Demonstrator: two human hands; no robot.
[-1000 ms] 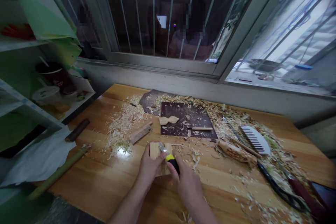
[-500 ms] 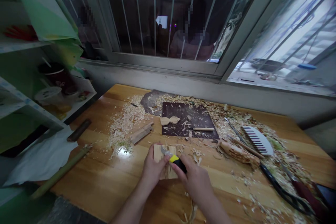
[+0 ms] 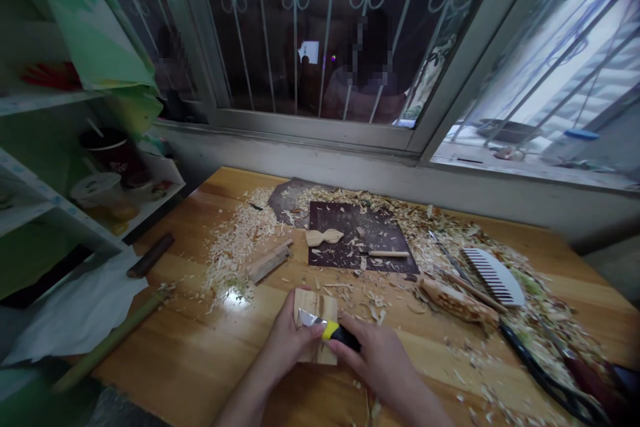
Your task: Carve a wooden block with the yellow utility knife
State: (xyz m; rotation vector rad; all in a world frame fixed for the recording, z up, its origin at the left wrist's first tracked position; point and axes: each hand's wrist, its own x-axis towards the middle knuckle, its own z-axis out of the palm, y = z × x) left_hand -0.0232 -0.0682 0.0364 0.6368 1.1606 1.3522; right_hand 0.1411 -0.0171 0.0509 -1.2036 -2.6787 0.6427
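Near the front of the table, my left hand [image 3: 289,333] grips a pale wooden block [image 3: 320,305] by its left side. A dark grain band runs along the block. My right hand [image 3: 367,347] is wrapped around the black and yellow handle of a carving knife [image 3: 340,333]. The blade lies across the block's top face, pointing left, and my left thumb presses close to where blade and handle meet. Beyond the block, a small carved wooden piece with a narrow waist [image 3: 324,237] rests on a dark mat [image 3: 360,217]. A thin wooden-handled tool [image 3: 387,254] lies there too.
Wood shavings [image 3: 233,240] cover much of the table [image 3: 195,213]. Wood strips [image 3: 270,260] lie left of the mat. A partly carved stick [image 3: 457,300], a white comb [image 3: 493,277] and a black-handled tool [image 3: 545,367] lie right. Shelves [image 3: 55,203] stand left, below a barred window.
The knife blade has turned from pointing up the block to lying more across it. My right hand has shifted slightly right and down. The view has tilted up a little.
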